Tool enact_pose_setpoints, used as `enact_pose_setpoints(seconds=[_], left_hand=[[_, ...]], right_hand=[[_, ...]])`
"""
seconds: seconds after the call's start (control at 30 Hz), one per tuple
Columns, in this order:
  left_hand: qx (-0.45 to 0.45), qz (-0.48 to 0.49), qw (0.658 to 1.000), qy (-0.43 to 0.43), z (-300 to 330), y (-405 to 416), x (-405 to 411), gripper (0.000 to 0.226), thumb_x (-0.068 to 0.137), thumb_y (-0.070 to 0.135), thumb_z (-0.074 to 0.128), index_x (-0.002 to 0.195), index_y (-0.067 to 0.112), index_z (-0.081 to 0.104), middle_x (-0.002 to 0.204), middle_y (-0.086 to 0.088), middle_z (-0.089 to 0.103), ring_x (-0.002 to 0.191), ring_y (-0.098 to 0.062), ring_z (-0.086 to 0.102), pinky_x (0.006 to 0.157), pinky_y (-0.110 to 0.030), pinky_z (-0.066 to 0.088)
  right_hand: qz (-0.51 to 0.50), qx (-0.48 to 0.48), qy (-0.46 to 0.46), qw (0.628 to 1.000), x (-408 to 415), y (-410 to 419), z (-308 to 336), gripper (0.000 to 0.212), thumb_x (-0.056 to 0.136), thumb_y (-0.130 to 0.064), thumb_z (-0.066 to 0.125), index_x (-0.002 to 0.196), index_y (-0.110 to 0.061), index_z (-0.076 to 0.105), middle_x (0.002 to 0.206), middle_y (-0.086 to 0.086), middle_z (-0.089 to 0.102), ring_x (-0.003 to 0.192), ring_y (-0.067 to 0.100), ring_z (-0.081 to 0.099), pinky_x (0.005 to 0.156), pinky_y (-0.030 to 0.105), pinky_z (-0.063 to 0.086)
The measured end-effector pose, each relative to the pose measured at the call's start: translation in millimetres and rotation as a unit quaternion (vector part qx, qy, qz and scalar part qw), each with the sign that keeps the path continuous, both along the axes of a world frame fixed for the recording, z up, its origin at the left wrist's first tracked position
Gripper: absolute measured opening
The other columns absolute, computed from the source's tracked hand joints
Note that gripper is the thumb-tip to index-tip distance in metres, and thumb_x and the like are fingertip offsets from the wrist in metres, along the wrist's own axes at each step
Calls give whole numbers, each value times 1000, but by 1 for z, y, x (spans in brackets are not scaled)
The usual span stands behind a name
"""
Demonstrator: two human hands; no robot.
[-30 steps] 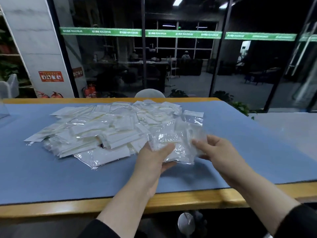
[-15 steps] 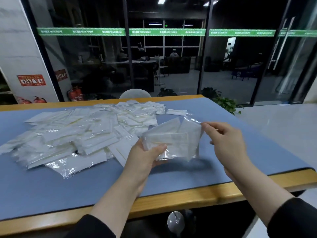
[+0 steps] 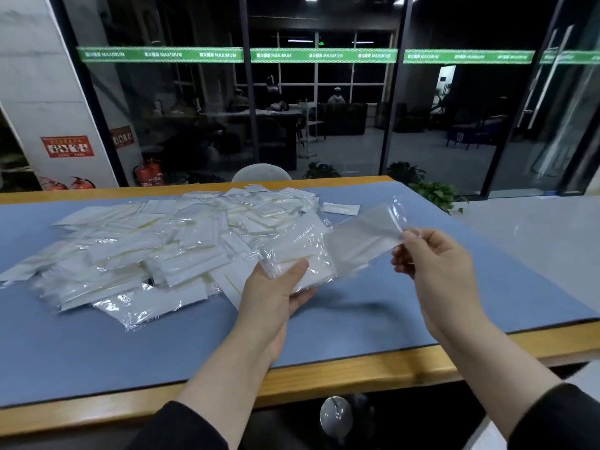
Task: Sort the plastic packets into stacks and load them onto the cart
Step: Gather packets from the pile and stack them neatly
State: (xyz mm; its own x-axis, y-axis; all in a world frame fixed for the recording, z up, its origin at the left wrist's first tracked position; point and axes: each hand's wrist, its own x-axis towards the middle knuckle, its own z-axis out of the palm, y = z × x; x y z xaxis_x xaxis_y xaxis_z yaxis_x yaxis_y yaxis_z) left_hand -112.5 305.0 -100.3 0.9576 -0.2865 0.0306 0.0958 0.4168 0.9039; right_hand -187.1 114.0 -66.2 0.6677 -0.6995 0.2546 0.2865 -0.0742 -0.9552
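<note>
A loose heap of clear plastic packets (image 3: 156, 241) with white contents covers the left and middle of the blue mat (image 3: 357, 319). My left hand (image 3: 276, 293) grips a small stack of packets (image 3: 298, 254) just right of the heap, thumb on top, a little above the mat. My right hand (image 3: 435, 264) pinches the corner of one single packet (image 3: 367, 232), which hangs blurred in the air to the right of the stack. One stray packet (image 3: 339, 208) lies flat near the far edge. No cart is in view.
The mat lies on a wooden table whose front edge (image 3: 324, 375) runs close to me. Bare mat stretches right of and in front of the heap. A chair back (image 3: 261, 173) stands behind the table, with plants (image 3: 435, 193) at the far right and glass walls beyond.
My right hand has drawn one packet away from the stack, out to the right and up. My left hand keeps the stack. The view has swung slightly.
</note>
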Motion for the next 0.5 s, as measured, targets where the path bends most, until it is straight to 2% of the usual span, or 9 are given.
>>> enact_pose_setpoints(seconds=[0.07,0.13,0.2,0.27,0.3,0.33,0.4,0.43,0.5], left_hand=[[-12,-10,1000,8,-1,-2,-2,33,95,16,69,127,20,63,119,2,75,108,-17,72,87,-35,60],[-19,-15,999,21,1,-3,-4,48,88,26,76,132,18,59,124,1,73,112,-18,71,93,-40,58],[-7,-14,999,31,0,-5,-5,61,82,26,84,135,14,57,126,-3,72,110,-21,71,89,-42,59],[18,-2,1000,10,1,-9,-6,40,86,10,79,122,16,63,113,-4,76,103,-26,73,83,-41,59],[27,3,1000,-2,1,-10,-6,35,87,4,76,117,19,64,108,-3,78,102,-27,73,86,-44,59],[33,6,999,-11,4,-12,-8,35,87,3,75,116,21,65,107,-2,78,102,-27,74,90,-48,57],[37,-5,998,-54,10,-14,-9,37,87,3,75,116,24,65,107,0,78,103,-23,74,93,-46,58],[45,-15,995,-84,13,-15,-10,38,87,3,75,117,24,65,108,0,77,103,-21,73,91,-41,59],[82,-28,988,-130,13,-20,-7,38,86,3,77,117,21,64,106,1,77,101,-18,74,89,-34,59]], right_hand=[[-13,-39,31,999,4,7,-10,12,96,-13,62,87,-11,69,63,-2,68,63,14,61,67,33,50],[-16,-71,55,996,7,14,-16,12,95,-16,64,85,-14,71,66,-3,71,65,12,62,68,34,50],[-10,-94,66,993,9,21,-20,12,93,-18,67,82,-18,72,70,-5,72,68,10,63,69,32,49],[-18,-141,78,987,10,25,-24,9,90,-20,70,82,-23,71,81,-7,71,79,9,64,73,29,46],[-31,-175,85,980,9,25,-26,5,88,-22,73,87,-26,69,92,-10,68,89,9,62,77,27,44],[-43,-203,88,974,8,23,-27,16,86,-25,76,97,-28,65,106,-11,62,100,8,58,83,26,42],[-9,-206,74,976,3,11,-26,53,81,-31,81,123,-35,50,127,-16,50,116,3,51,92,24,42],[34,-193,62,979,1,4,-23,67,79,-32,82,132,-40,41,132,-18,47,117,0,51,92,22,45],[109,-209,63,970,-4,-12,-16,72,79,-30,80,134,-49,36,126,-18,53,108,0,60,87,20,51]])
